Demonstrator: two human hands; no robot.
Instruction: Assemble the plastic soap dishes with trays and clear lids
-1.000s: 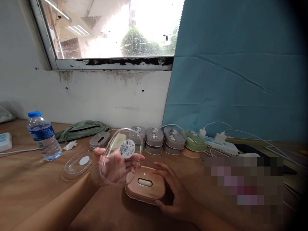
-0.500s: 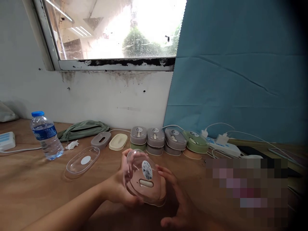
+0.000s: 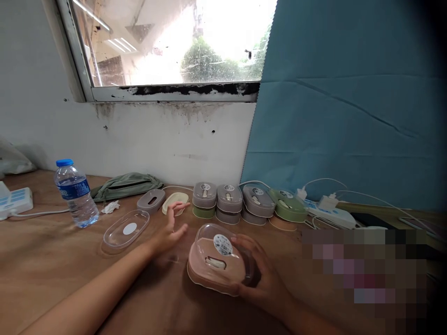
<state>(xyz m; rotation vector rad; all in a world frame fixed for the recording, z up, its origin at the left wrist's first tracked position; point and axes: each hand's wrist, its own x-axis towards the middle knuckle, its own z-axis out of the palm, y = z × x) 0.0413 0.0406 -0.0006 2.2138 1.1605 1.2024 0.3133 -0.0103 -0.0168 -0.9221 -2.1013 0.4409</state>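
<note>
On the table in front of me rests a pink oval box [image 3: 199, 270] with a slot in its top and a white sticker on its clear cover [image 3: 206, 235]. My right hand [image 3: 263, 274] is wrapped round the right end of this box and its cover. The cover looks a little out of line with the box. My left hand [image 3: 172, 230] is off the box, fingers apart and empty, just in front of a cream oval piece [image 3: 171, 204]. Left of that hand lie a mauve slotted piece [image 3: 145, 201] and a loose clear cover [image 3: 115, 231] with a round white sticker.
Several covered boxes, such as a green one [image 3: 291, 211] and a grey one [image 3: 228, 199], stand stacked along the wall. A water bottle [image 3: 77, 197], crumpled tissue [image 3: 111, 207] and green pouch [image 3: 129, 185] sit at left. Power strips [image 3: 335, 215] and cables lie at right.
My left hand has let go of the pink box and moved up and left, opening. My right hand has closed round the box, which is now lower, on the table.
</note>
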